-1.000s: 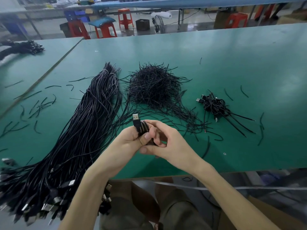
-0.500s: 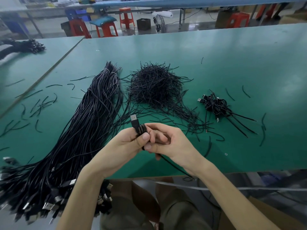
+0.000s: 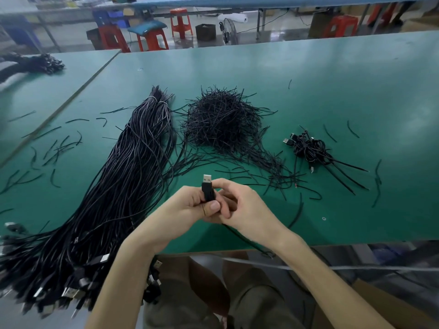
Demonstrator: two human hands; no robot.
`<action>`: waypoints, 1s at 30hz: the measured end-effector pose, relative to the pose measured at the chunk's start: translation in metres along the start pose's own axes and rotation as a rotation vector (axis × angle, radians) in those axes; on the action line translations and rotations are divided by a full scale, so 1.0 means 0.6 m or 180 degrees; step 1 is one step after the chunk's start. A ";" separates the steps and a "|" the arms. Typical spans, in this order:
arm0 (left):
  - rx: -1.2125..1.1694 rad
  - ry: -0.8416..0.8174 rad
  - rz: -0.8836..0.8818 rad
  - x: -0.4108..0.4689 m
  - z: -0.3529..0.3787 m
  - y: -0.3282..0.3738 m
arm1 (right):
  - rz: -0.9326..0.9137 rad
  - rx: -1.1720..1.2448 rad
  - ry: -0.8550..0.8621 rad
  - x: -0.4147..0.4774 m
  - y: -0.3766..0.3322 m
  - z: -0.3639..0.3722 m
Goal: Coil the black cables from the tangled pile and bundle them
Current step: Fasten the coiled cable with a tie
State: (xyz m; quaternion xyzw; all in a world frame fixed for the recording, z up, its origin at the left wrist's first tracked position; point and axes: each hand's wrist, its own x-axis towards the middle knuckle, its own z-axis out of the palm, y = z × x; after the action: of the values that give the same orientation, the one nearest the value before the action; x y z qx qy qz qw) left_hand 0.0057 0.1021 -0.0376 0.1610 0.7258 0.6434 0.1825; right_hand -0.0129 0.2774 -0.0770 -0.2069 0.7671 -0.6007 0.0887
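A black USB cable [image 3: 207, 189] stands plug-up between my two hands, above the near edge of the green table [image 3: 308, 96]. My left hand [image 3: 187, 207] grips it below the plug, thumb across the front. My right hand [image 3: 244, 205] curls around its coiled part from the right; the cable's loose end trails below my right wrist over the table edge. A long pile of black cables [image 3: 118, 186] lies to the left, its USB plugs hanging off the near edge. Several coiled cables [image 3: 308, 149] lie together at the right.
A heap of short black ties [image 3: 221, 122] sits behind my hands, with loose ties scattered across the table. Another cable bundle [image 3: 35, 64] lies on the neighbouring table at far left. Red stools [image 3: 152, 39] and a fan stand beyond the far edge.
The plug now stands more upright and further out of my left hand. The coil loops seen earlier are now hidden inside my hands, and the loose end has come into view below my right wrist.
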 end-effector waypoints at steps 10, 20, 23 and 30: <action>0.0141 0.0586 0.0397 0.019 0.006 -0.019 | -0.0034 0.0105 0.0351 0.008 -0.004 0.006; 0.0046 0.0413 0.0232 0.006 -0.001 -0.033 | 0.0090 0.0070 0.0072 0.004 -0.004 0.005; -0.0478 0.0579 0.0186 0.011 0.016 -0.038 | 0.0158 -0.0238 0.0009 0.011 0.001 -0.003; -0.0764 0.0702 0.0285 0.017 0.031 -0.043 | 0.0170 0.0030 -0.0096 0.009 0.005 -0.011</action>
State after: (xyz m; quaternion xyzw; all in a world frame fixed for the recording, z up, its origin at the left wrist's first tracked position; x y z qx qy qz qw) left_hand 0.0057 0.1200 -0.0656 0.0986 0.6515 0.7467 0.0909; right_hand -0.0211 0.2817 -0.0775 -0.1950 0.7681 -0.5985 0.1173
